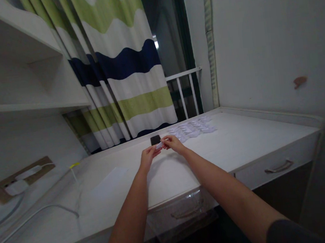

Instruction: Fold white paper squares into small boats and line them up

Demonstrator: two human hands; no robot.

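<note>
Both my arms reach out over a white desk (240, 144). My left hand (148, 157) and my right hand (173, 143) meet above the desk and pinch a small white slip of paper (159, 146) between their fingertips. Just behind the hands lies a small black object (155, 139), flat on the desk. Farther back to the right, several small white paper pieces (193, 128) are spread in a patch on the desk.
A white sheet (109, 181) lies on the desk at left, beside white cables (44, 211) running to a wall socket (18, 183). Shelves (27, 106) hang at left, a striped curtain (123, 75) behind. Drawers with handles (279, 167) sit below the desk edge.
</note>
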